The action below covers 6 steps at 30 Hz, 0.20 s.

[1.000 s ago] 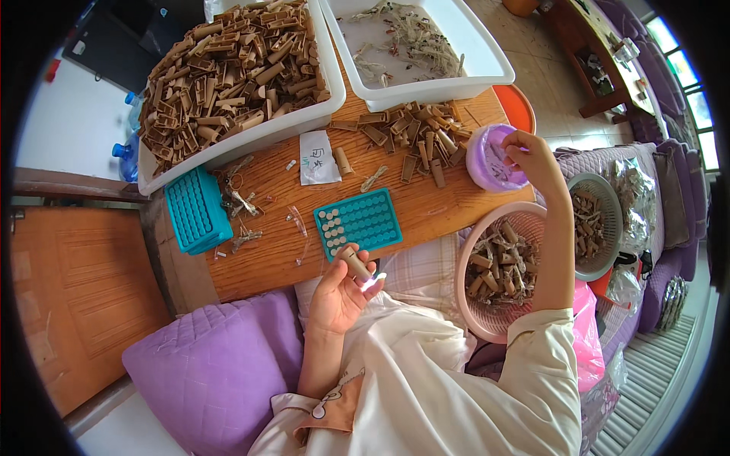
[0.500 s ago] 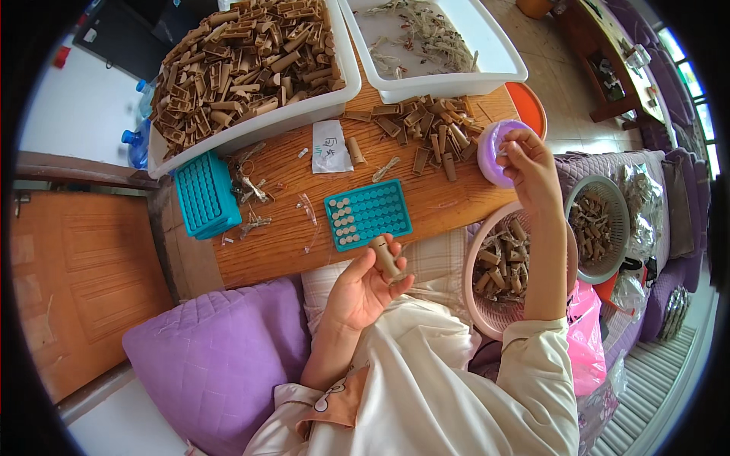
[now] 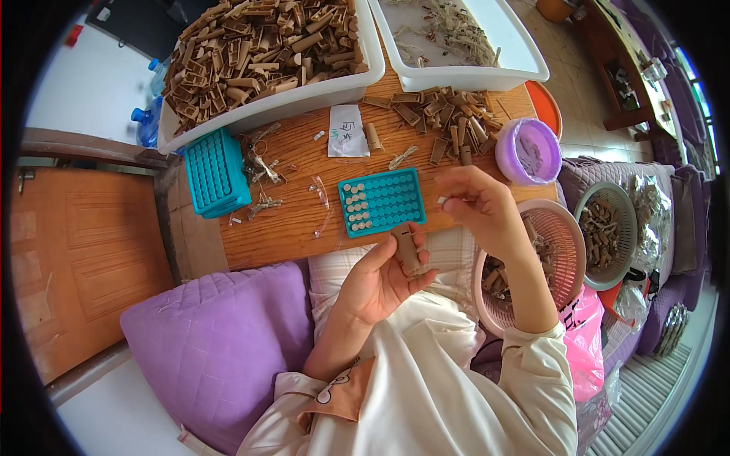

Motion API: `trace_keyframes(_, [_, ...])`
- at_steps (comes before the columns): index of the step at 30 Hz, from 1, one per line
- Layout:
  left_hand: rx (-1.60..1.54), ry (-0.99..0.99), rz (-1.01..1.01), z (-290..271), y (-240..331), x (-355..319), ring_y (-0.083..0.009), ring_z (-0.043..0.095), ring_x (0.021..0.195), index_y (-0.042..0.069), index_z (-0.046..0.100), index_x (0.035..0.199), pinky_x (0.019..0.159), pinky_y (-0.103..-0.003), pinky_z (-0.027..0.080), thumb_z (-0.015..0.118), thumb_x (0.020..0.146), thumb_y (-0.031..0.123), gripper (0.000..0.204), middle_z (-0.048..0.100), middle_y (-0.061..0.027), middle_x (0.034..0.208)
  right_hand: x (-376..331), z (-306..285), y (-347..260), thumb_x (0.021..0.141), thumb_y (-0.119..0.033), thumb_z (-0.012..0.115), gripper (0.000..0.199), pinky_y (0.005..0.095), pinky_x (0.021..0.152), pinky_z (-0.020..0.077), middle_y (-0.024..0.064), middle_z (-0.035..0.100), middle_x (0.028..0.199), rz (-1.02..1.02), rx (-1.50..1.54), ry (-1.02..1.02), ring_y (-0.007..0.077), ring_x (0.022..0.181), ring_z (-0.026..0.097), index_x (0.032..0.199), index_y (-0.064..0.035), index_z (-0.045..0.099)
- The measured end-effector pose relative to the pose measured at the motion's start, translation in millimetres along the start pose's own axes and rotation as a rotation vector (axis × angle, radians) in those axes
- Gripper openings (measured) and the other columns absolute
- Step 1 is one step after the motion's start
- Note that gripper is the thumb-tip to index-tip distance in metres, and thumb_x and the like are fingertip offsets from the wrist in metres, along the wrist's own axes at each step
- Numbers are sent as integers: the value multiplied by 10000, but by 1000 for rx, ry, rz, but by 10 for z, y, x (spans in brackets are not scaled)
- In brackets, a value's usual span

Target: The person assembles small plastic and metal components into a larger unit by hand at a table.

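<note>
My left hand (image 3: pixel 378 285) is closed around a tan plastic housing (image 3: pixel 406 249), a half-round hollow shell, held just in front of a teal tray (image 3: pixel 380 199). Small whitish round pieces (image 3: pixel 356 207) sit in the left columns of that tray; its other pockets look unfilled. My right hand (image 3: pixel 487 213) hovers to the right of the tray and pinches a small white piece (image 3: pixel 442 200) between thumb and fingertips. Beyond it stands a lilac bowl (image 3: pixel 553 156) with small pale bits inside. What exactly the white piece is, I cannot make out.
A white bin (image 3: pixel 372 45) heaped with tan housings and another white bin (image 3: pixel 536 64) of clear strands stand at the back. Loose housings (image 3: pixel 456 125) lie before them. Stacked teal trays (image 3: pixel 217 175) are left. A pink basket (image 3: pixel 566 220) and a grey basket (image 3: pixel 631 220) stand right.
My right hand has come away from the lilac bowl, moving left toward the tray with the white piece. The left hand still holds the housing. The whole view has shifted slightly.
</note>
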<state>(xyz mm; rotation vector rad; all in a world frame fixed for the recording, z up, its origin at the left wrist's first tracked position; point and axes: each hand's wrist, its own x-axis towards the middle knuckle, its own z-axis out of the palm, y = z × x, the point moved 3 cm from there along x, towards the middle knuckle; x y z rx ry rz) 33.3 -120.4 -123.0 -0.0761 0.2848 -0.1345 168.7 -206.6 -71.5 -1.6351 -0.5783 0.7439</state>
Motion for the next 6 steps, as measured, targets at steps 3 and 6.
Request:
trace_keyframes(3, [-114, -53, -9, -76, 9, 1, -222, 537, 950, 61, 371, 1156, 844, -458, 435, 365, 894, 258, 328, 515, -74, 1039, -19, 41, -3, 754, 35, 523, 89, 224, 600, 445, 55, 576, 798, -56, -174, -89, 103, 708, 558, 833, 12, 555])
trace_keyframes(6, [-268, -56, -60, -86, -3, -17, -254, 535, 961, 53, 370, 1162, 825, -453, 451, 352, 898, 272, 343, 504, -84, 1083, -41, 113, -86, 777, 41, 506, 142, 210, 691, 416, 46, 563, 840, -71, -282, -175, 108, 769, 531, 872, -50, 560])
